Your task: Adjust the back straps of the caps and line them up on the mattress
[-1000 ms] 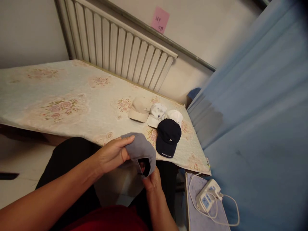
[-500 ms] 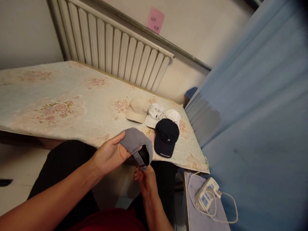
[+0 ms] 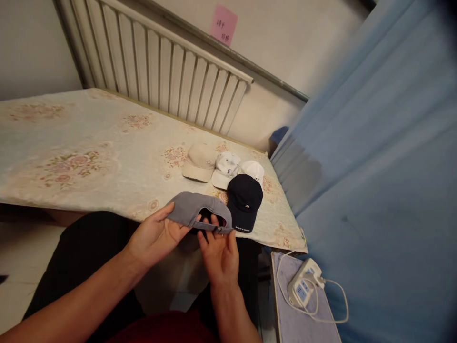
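Observation:
A grey baseball cap (image 3: 189, 207) is held over my lap, its back opening and strap turned towards me. My left hand (image 3: 155, 236) grips its left side, thumb on the outside and fingers underneath. At the right end of the strap is my right hand (image 3: 220, 255), palm up, with its fingers apart and some reaching into the cap's opening. Just beyond on the bed lie a navy cap (image 3: 245, 196), a beige cap (image 3: 200, 162), a white cap with a small dark emblem (image 3: 227, 167) and another white cap (image 3: 253, 170), partly covered by the navy one.
The caps lie on a bed with a floral cover (image 3: 132, 157). Behind it stands a radiator (image 3: 164, 71). To the right hangs a blue curtain (image 3: 374, 166). A white power strip (image 3: 305, 283) with a looped cable rests on a small table (image 3: 310, 328).
The grey cap has turned so its strap now lies nearly level. My right hand has opened and risen, with fingers now at the opening. The view has shifted slightly.

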The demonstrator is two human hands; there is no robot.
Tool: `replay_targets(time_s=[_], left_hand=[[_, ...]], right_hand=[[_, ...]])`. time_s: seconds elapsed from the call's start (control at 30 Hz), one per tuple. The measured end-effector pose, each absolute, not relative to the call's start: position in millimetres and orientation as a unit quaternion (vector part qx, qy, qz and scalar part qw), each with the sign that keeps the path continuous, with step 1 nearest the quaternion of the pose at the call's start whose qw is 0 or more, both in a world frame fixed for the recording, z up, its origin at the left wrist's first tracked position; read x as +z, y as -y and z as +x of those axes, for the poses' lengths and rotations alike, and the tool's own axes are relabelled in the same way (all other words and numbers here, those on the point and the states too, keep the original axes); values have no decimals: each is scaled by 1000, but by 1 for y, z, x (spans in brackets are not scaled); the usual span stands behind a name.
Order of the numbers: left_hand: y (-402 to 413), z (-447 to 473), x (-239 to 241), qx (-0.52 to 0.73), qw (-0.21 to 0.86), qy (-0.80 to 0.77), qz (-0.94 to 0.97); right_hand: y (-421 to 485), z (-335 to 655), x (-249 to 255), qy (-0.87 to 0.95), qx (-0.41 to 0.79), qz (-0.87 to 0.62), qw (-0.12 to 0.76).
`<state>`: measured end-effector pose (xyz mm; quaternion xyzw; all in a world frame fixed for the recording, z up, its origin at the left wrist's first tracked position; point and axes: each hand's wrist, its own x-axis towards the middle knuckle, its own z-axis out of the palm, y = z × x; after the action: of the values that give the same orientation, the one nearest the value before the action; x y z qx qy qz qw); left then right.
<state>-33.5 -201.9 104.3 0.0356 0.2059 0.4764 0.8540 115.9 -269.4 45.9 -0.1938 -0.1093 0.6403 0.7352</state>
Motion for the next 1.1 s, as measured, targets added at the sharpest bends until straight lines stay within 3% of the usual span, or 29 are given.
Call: replay_targets(time_s=[0.2, 0.67, 1.1], left_hand=[[199, -34, 89, 494, 853, -171, 1], [207, -15, 114, 478, 855, -202, -12], [209, -14, 92, 433, 891, -137, -4]], right_hand=[[268, 122, 58, 79, 576, -220, 784], [264, 98, 73, 134, 571, -240, 774], [251, 97, 74, 103, 575, -279, 763]])
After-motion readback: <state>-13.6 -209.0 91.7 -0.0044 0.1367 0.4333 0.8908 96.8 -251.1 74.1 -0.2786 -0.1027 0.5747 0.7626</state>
